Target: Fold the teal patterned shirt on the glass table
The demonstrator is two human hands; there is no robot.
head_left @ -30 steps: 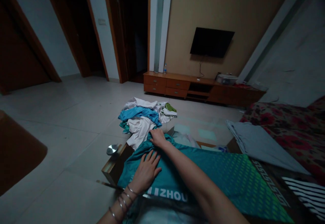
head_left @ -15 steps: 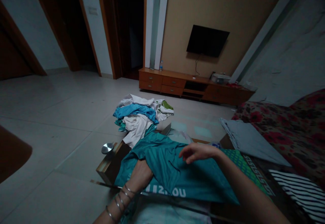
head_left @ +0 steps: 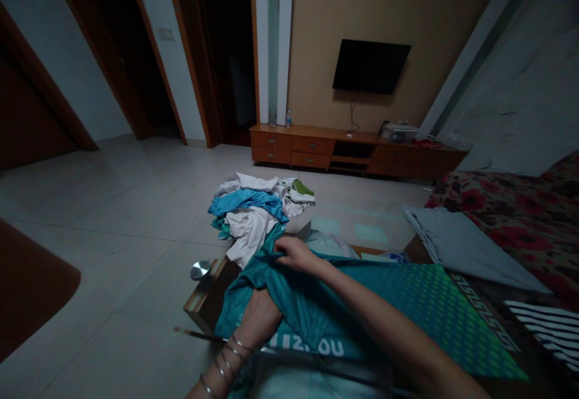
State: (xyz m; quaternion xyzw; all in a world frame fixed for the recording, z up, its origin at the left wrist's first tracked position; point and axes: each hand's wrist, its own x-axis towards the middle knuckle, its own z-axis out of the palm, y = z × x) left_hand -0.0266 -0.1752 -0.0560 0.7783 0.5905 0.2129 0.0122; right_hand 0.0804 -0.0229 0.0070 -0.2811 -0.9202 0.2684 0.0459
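Observation:
A teal-green jersey [head_left: 362,278] with white lettering lies spread over a glass-topped table [head_left: 199,311]. My left hand [head_left: 262,314], with several silver bangles at the wrist, reaches in under a fold of the jersey, so its fingers are hidden. Farther up, my right hand [head_left: 296,254] is closed on the jersey's upper edge, its fingers pinching the cloth. Just beyond it rises a heap of clothes [head_left: 253,206] in white, blue and green.
A round metal piece [head_left: 200,269] sits at the table's left corner. To the right are a folded grey garment [head_left: 470,248], a striped cloth [head_left: 547,333] and a floral sofa [head_left: 488,200]. A low wooden cabinet [head_left: 312,149] and a television [head_left: 371,66] stand at the far wall.
My right hand has moved left and away from me, from hovering over the jersey to gripping its upper edge. My left hand stays under the fold. The view has shifted slightly.

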